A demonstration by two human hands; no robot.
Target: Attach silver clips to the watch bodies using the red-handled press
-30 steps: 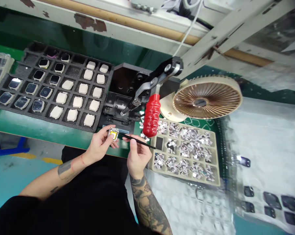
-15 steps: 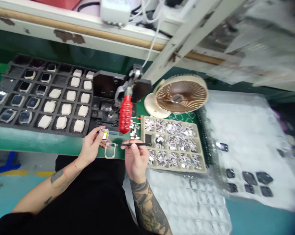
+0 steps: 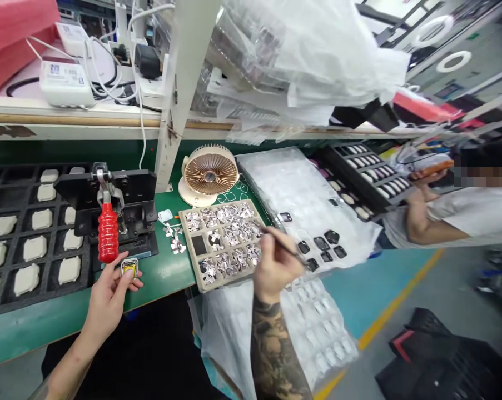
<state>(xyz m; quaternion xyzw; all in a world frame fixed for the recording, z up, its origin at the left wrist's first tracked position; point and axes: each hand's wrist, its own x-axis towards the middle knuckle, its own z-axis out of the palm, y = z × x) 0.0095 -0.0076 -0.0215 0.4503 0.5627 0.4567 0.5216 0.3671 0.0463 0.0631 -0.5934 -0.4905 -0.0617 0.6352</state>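
My left hand (image 3: 105,297) is closed on a small square watch case (image 3: 129,269), with a metallic rim and yellow inside, held between thumb and fingers. It is just below a black toggle-clamp fixture (image 3: 144,214) with a red handle (image 3: 108,233). My right hand (image 3: 278,272) is closed around dark tweezers (image 3: 284,244), beside the right edge of a beige compartment tray (image 3: 190,253) of small silvery pieces. Whether the tweezer tips hold anything cannot be made out. Loose silvery pieces (image 3: 176,244) lie between the fixture and the tray.
A black foam tray (image 3: 11,199) with pale square parts lies left. Behind the compartment tray stand a fan (image 3: 209,175) and thin clear frames (image 3: 229,195). A white-covered tray (image 3: 271,166) holds dark parts. Another person (image 3: 476,211) sits at the far right.
The view has swung right. My right hand has moved right with the tweezers, across the compartment tray. The clear frame near the tweezers is no longer there. My left hand still holds the watch case.
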